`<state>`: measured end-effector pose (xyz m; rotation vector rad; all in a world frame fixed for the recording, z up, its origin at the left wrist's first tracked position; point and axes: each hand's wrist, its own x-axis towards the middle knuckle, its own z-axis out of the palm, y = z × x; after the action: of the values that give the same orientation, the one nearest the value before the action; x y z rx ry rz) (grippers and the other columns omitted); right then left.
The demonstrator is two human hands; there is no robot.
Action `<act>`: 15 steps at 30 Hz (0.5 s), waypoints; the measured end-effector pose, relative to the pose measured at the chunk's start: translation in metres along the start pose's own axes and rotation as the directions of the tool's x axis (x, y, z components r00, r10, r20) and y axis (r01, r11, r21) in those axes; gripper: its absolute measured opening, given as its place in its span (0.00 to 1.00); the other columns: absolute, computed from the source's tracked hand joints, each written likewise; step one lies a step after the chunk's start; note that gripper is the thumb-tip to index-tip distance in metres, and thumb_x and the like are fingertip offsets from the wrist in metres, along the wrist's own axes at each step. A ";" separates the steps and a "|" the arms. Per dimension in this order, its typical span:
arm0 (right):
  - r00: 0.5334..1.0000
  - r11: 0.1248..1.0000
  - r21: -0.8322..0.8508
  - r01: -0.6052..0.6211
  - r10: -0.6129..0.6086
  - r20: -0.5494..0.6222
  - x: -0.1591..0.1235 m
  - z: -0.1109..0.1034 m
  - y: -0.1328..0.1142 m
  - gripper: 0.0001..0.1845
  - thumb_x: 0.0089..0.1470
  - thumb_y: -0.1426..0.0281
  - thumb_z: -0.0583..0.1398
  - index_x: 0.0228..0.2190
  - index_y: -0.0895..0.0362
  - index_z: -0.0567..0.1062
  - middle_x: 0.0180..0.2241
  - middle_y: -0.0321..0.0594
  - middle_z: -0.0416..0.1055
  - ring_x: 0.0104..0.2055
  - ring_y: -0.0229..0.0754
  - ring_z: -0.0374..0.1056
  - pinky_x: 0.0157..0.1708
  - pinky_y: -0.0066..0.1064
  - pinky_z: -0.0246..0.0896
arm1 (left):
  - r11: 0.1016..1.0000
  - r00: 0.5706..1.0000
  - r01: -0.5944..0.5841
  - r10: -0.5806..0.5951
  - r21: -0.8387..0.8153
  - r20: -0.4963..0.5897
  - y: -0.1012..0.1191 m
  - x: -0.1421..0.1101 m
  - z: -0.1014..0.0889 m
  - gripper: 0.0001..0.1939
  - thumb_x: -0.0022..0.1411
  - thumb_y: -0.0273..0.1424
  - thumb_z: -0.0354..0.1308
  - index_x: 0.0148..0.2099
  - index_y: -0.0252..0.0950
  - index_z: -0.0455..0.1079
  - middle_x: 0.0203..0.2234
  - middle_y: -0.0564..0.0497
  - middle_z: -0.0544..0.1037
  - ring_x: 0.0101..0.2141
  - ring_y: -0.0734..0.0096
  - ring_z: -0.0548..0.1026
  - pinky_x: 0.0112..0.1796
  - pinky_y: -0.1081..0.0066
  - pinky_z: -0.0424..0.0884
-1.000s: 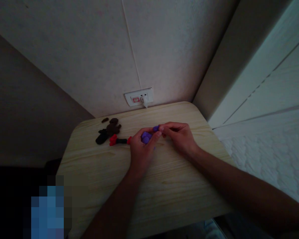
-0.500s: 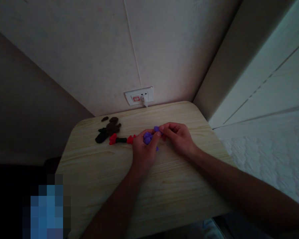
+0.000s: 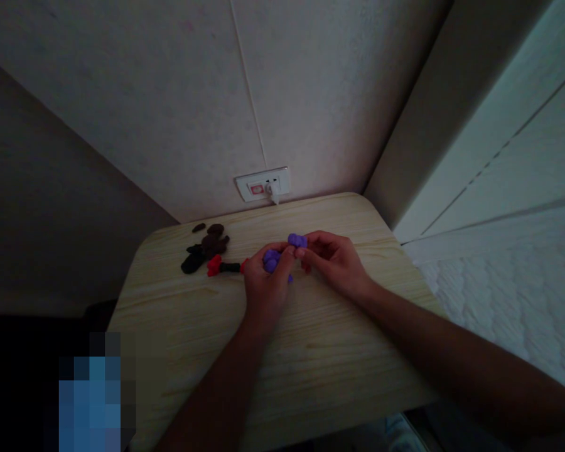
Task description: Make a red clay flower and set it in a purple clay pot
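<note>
My left hand (image 3: 267, 285) is closed, its fingers curled around a cluster of purple clay balls (image 3: 270, 258). Thumb and fingers of my right hand (image 3: 336, 260) pinch a smaller purple clay lump (image 3: 297, 240), whose lower edge meets my left fingertips. The two hands nearly touch above the table. Left of them lies a red and black clay piece (image 3: 229, 267), its right end hidden by my left hand. Below my left thumb shows another bit of purple. A trace of red is visible under my right fingers, too small to make out.
Brown clay pieces (image 3: 213, 243) and a black clay piece (image 3: 193, 262) lie at the back left of the wooden table (image 3: 311, 370). A wall socket (image 3: 262, 184) with a white plug sits just behind the table's back edge. White quilted bedding (image 3: 503, 301) is on the right.
The small purple lump has turned and shows more of itself between my fingertips. My left hand, with the purple cluster, has shifted slightly left.
</note>
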<state>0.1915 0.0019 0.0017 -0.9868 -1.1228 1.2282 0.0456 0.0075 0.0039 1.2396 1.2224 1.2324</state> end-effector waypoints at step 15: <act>0.997 0.998 -0.057 0.037 -0.033 0.069 -0.004 -0.002 0.001 0.21 0.53 0.51 0.69 0.30 0.58 0.78 0.24 0.36 0.74 0.24 0.37 0.69 0.25 0.29 0.66 | 0.996 0.997 -0.076 0.076 0.055 0.009 0.000 0.001 -0.003 0.14 0.61 0.42 0.66 0.32 0.36 0.77 0.20 0.56 0.73 0.19 0.77 0.66 0.21 0.77 0.64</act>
<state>0.1930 -0.0015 -0.0004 -0.9710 -1.2298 1.2147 0.0421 0.0084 0.0036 1.3405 1.2220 1.2557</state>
